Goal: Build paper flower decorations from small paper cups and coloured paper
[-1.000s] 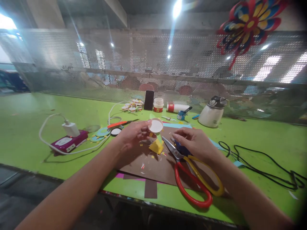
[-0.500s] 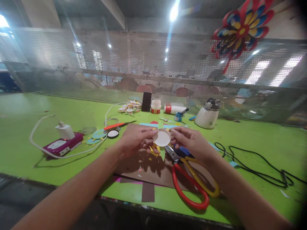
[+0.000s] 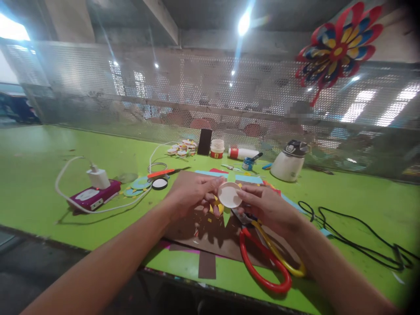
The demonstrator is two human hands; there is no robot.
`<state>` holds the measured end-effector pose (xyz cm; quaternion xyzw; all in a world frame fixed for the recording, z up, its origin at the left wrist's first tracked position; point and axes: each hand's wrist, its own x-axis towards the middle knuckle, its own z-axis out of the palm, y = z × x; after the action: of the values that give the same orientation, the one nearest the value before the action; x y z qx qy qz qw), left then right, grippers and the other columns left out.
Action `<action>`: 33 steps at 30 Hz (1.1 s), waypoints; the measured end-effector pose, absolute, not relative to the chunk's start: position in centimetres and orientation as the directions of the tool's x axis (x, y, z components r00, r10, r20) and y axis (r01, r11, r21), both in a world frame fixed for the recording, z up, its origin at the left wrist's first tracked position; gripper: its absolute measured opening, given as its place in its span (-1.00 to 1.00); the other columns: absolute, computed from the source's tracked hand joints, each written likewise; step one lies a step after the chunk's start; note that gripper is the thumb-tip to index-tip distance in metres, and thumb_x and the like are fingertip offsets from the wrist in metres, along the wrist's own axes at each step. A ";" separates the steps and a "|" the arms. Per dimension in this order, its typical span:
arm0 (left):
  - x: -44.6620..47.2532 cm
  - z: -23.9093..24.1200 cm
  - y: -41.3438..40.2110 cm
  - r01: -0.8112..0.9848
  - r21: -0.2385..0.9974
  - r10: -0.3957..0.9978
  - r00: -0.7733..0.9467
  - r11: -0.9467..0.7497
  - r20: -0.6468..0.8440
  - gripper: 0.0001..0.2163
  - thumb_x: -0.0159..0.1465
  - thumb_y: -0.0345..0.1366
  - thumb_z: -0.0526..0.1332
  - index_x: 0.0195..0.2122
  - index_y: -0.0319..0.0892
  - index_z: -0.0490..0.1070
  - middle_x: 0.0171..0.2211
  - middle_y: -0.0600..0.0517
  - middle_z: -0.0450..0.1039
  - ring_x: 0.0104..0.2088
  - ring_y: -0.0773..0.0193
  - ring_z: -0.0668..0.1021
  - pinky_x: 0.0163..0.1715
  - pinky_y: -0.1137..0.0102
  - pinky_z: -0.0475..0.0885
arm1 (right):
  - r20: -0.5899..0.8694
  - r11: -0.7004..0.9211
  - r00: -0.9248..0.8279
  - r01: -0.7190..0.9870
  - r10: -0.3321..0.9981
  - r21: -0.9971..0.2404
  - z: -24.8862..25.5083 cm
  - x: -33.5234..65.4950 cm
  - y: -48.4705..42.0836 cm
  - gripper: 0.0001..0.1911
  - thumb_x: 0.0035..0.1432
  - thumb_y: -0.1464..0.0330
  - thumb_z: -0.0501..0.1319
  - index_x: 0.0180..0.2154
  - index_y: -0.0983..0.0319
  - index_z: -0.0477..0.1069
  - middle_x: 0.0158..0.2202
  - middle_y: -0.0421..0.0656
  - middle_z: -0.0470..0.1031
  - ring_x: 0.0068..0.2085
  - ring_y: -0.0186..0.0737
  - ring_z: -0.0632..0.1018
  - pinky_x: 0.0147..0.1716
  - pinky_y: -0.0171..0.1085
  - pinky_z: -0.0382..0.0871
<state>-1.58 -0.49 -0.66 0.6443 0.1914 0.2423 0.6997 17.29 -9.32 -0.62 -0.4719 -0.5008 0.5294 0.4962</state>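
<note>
Between my two hands, above a brown board, is a small round white disc with what looks like a low rim. My left hand pinches its left edge with thumb and fingers. On the opposite edge, the thumb and fingers of my right hand grip it too. Yellow paper pieces show by my left fingers, partly hidden. Large scissors with red and yellow handles lie under my right hand, which covers part of the blades. A pale green pointed strip shows below the disc.
A purple power adapter with a white charger and cable sits at left, near an orange-handled knife. Behind stand a phone, a paper cup, a blue paint jar and a white kettle. A black cord lies right.
My right fingers have shifted left onto the front of the disc's right edge. The disc is slightly tilted differently. The whole view has moved a little.
</note>
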 end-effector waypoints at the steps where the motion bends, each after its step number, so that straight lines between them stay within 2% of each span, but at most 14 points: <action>1: -1.6 -0.7 -0.4 -0.109 0.992 0.588 0.807 0.060 0.053 -0.57 0.22 0.07 0.19 -0.30 -0.29 0.46 -0.47 -0.06 0.51 -0.60 0.33 0.57 -0.76 0.57 0.17 | -0.005 -0.012 -0.077 -0.085 0.997 -0.996 -0.6 17.4 -9.3 -0.72 0.04 0.22 0.38 -0.25 0.26 0.58 -0.36 -0.15 0.49 -0.40 -0.36 0.41 -0.39 -0.35 0.34; 5: -1.7 -0.4 -0.5 -0.192 0.976 0.603 0.793 0.104 0.092 -0.53 0.25 0.08 0.14 -0.22 -0.31 0.48 -0.43 -0.08 0.51 -0.59 0.31 0.57 -0.76 0.55 0.14 | 0.008 -0.018 -0.129 -0.204 0.992 -0.979 -0.6 17.7 -9.0 -0.72 0.06 0.24 0.37 -0.20 0.25 0.58 -0.34 -0.12 0.52 -0.38 -0.33 0.44 -0.35 -0.32 0.39; 9: -1.9 0.0 -1.0 -0.241 0.963 0.605 0.787 0.117 0.123 -0.54 0.26 0.05 0.14 -0.29 -0.35 0.49 -0.45 -0.08 0.47 -0.56 0.29 0.59 -0.72 0.54 0.17 | 0.017 -0.017 -0.127 -0.263 0.992 -0.965 -0.6 17.7 -8.9 -0.74 0.04 0.25 0.39 -0.25 0.27 0.59 -0.36 -0.12 0.53 -0.38 -0.35 0.45 -0.37 -0.35 0.38; 13: -2.0 0.3 -1.5 -0.261 0.959 0.643 0.754 0.110 0.131 -0.59 0.24 0.00 0.19 -0.34 -0.35 0.48 -0.47 -0.05 0.46 -0.58 0.30 0.57 -0.72 0.53 0.15 | -0.014 -0.040 -0.118 -0.213 0.993 -0.976 -0.6 17.8 -8.9 -0.73 0.10 0.22 0.35 -0.19 0.23 0.59 -0.29 -0.09 0.56 -0.35 -0.31 0.48 -0.30 -0.31 0.41; 19: -2.1 0.7 -1.8 -0.239 0.968 0.618 0.773 0.076 0.142 -0.58 0.22 0.03 0.19 -0.35 -0.32 0.50 -0.46 -0.10 0.51 -0.56 0.30 0.56 -0.71 0.51 0.14 | -0.001 -0.018 -0.107 -0.156 0.994 -0.988 -0.7 18.0 -8.8 -0.69 0.12 0.19 0.33 -0.13 0.20 0.57 -0.25 -0.08 0.57 -0.30 -0.26 0.51 -0.27 -0.28 0.42; 23: -2.0 0.6 -1.8 -0.247 0.968 0.640 0.752 0.052 0.157 -0.62 0.21 0.00 0.21 -0.41 -0.29 0.50 -0.53 -0.06 0.48 -0.56 0.30 0.53 -0.68 0.51 0.19 | -0.010 -0.026 -0.090 -0.178 0.996 -0.984 -0.7 18.0 -8.8 -0.67 0.07 0.19 0.36 -0.14 0.22 0.56 -0.25 -0.07 0.57 -0.31 -0.25 0.52 -0.27 -0.26 0.44; 28: -1.9 0.4 -1.8 -0.229 0.973 0.651 0.740 0.007 0.169 -0.64 0.25 -0.06 0.18 -0.41 -0.30 0.50 -0.48 -0.10 0.51 -0.55 0.31 0.51 -0.64 0.49 0.24 | -0.015 -0.034 -0.072 -0.271 0.997 -0.962 -0.5 18.0 -9.0 -0.76 0.08 0.26 0.37 -0.21 0.23 0.58 -0.38 -0.15 0.53 -0.44 -0.38 0.45 -0.37 -0.36 0.42; 33: -2.0 0.1 -1.5 -0.186 0.982 0.601 0.780 -0.041 0.173 -0.71 0.25 -0.11 0.21 -0.37 -0.26 0.52 -0.45 -0.04 0.48 -0.49 0.34 0.50 -0.58 0.49 0.27 | -0.012 -0.035 -0.093 -0.248 0.996 -0.968 -0.4 17.8 -9.0 -0.74 0.09 0.26 0.36 -0.17 0.23 0.58 -0.30 -0.10 0.55 -0.38 -0.33 0.48 -0.31 -0.31 0.43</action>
<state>-2.03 -1.51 0.10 0.6596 0.1573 0.2918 0.6745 17.79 -8.98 -0.39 -0.4157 -0.4496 0.5869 0.5297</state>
